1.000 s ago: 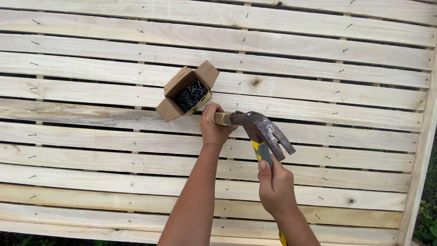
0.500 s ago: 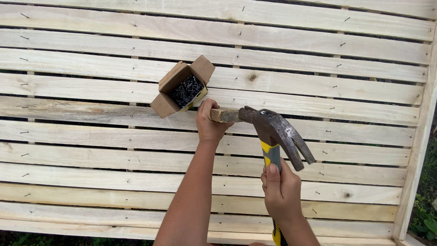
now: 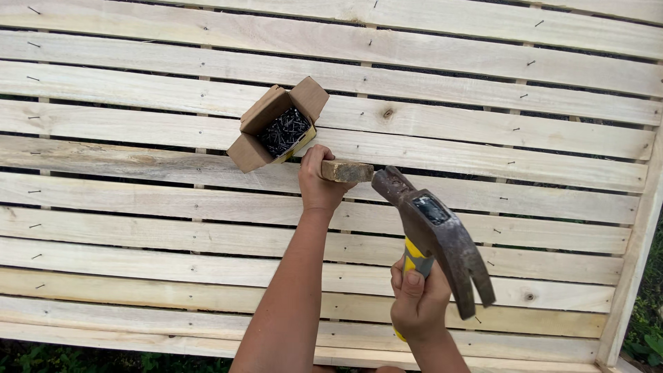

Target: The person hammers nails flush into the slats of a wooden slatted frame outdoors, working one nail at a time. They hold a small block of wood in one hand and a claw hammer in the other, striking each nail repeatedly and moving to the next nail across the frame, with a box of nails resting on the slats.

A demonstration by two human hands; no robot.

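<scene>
My left hand (image 3: 319,181) is closed around a short wooden block (image 3: 347,170) at centre frame, pressed to the slats (image 3: 138,207) below the open nail box (image 3: 278,126). My right hand (image 3: 418,304) grips the yellow handle of the hammer (image 3: 435,238) at lower right. Its rusty head runs diagonally, face at the block's right end, claw pointing lower right.
</scene>
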